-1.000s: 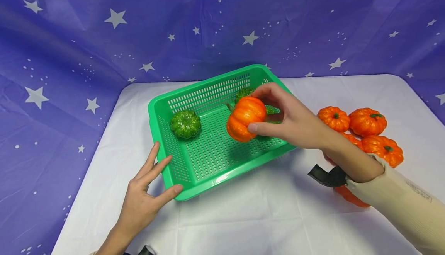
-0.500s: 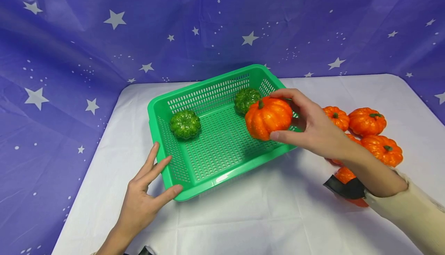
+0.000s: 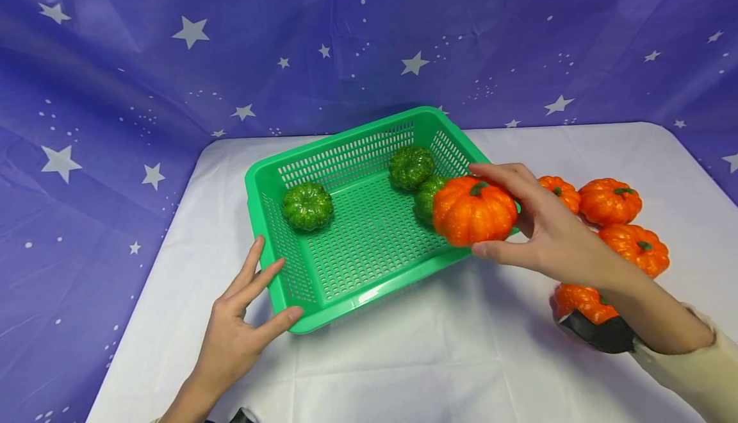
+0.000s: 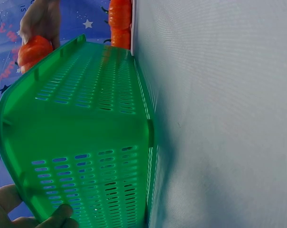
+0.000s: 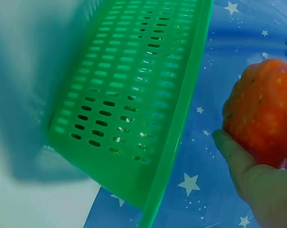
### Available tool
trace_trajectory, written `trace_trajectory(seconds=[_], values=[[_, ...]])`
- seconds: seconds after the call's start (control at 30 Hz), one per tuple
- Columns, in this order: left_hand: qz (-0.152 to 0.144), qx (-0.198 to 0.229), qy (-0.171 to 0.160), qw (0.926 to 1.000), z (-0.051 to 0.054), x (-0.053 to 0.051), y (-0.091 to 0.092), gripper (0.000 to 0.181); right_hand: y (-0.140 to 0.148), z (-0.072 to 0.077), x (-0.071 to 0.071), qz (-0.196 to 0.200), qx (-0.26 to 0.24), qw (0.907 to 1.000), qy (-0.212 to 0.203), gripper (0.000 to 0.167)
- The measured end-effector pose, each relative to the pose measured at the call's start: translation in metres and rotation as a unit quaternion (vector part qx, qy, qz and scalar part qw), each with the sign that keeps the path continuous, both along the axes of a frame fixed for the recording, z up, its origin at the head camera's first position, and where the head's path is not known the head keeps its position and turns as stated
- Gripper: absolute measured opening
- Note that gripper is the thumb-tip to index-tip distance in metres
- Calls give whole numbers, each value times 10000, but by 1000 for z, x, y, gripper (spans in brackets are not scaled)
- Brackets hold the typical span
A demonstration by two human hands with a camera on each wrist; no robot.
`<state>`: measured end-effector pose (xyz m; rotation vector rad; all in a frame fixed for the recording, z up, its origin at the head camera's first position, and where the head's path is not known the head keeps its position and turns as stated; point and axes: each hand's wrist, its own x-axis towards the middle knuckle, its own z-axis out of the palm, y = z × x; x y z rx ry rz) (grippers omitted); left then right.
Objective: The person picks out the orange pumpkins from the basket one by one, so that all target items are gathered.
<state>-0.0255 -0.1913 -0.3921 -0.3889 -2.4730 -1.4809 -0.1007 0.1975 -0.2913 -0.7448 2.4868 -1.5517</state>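
Observation:
My right hand (image 3: pixel 553 231) grips an orange toy pumpkin (image 3: pixel 469 215), thumb at its near side and fingers at its far side. It is held above the right end of a green plastic basket (image 3: pixel 375 290); the right wrist view shows the pumpkin (image 5: pixel 262 109) beyond the rim. My left hand (image 3: pixel 239 323) holds the basket's near left corner, and some fingertips (image 4: pixel 61 213) lie against its outer wall. Inside, a green pumpkin (image 3: pixel 308 206) sits at the left, with a second green pumpkin (image 3: pixel 410 166) and a partly covered third green pumpkin (image 3: pixel 425 199) at the right.
Several orange pumpkins (image 3: pixel 610 202) lie on the white tablecloth (image 3: pixel 403 372) right of the basket, some partly behind my right hand and forearm. A dark strap hangs from the right wrist over the nearest pumpkin (image 3: pixel 582 301). A purple star-patterned cloth (image 3: pixel 346 45) hangs behind the table.
My right hand has moved right and a little nearer with the orange pumpkin, whose stem has turned upward. More of the green pumpkins shows. The left hand and basket have stayed put.

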Motion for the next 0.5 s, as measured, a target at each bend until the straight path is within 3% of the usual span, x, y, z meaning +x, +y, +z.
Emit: trace_trajectory(seconds=[0.3, 0.5], values=[[6, -8, -17, 10000, 1, 0, 0, 67, 16, -7, 9, -113, -34, 9998, 139, 81], [-26, 27, 23, 10000, 1, 0, 0, 67, 28, -13, 17, 34, -533, 9986, 3, 75]])
